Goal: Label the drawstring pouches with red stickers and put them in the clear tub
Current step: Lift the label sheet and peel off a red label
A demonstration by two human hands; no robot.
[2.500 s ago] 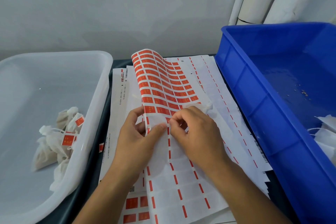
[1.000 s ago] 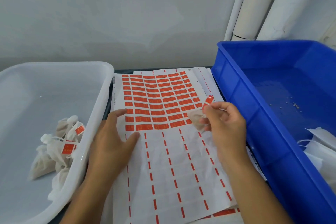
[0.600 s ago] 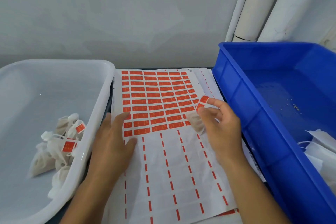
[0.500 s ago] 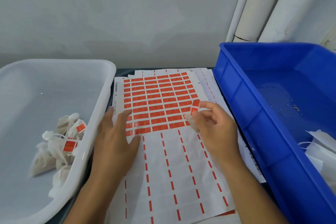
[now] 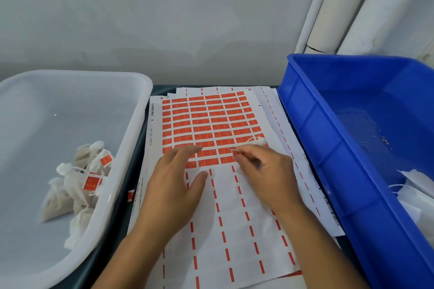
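Head view: the right hand [image 5: 265, 171], which a second ago was raised with a red sticker pinched at its fingertips, is now lowered onto the sticker sheet [image 5: 211, 129], fingers curled around a drawstring pouch [image 5: 259, 141] whose tied end pokes out beyond them. The sticker can no longer be made out; it is judged to be going onto the pouch. The left hand [image 5: 178, 183] is kept flat on the sheet. Labelled pouches [image 5: 87, 178] lie in the clear tub [image 5: 131, 129]. The blue crate [image 5: 328, 148] is cut off at the right.
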